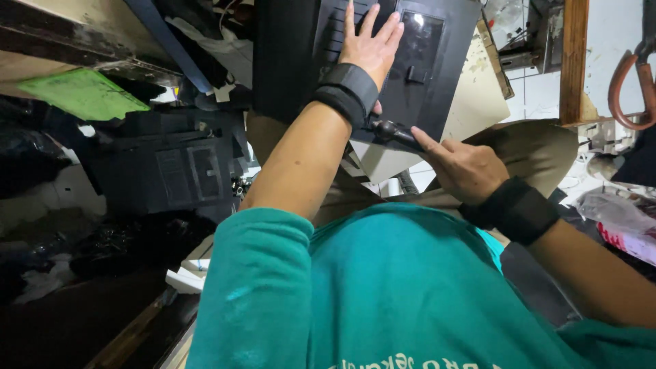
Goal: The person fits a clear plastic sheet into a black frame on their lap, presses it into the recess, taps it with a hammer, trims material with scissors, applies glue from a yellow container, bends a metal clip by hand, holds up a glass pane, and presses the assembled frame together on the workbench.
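Head view: left hand (370, 48) flat on black casing (430, 61), scissors (632, 85) hanging well apart.

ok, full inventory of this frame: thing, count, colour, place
black panel: 1, black with slats and a glossy window, top centre, on the lap
tool: 1, dark handle, at the panel's lower edge
second unit: 1, black, left of the left forearm
green sheet: 1, green, upper left
scissors: 1, reddish handles, far right edge
wood post: 1, brown, upper right
white blocks: a few, white, lower left
wristbands: 2, black, one per wrist
left hand: flat on the panel, fingers spread
right hand: closed on the tool
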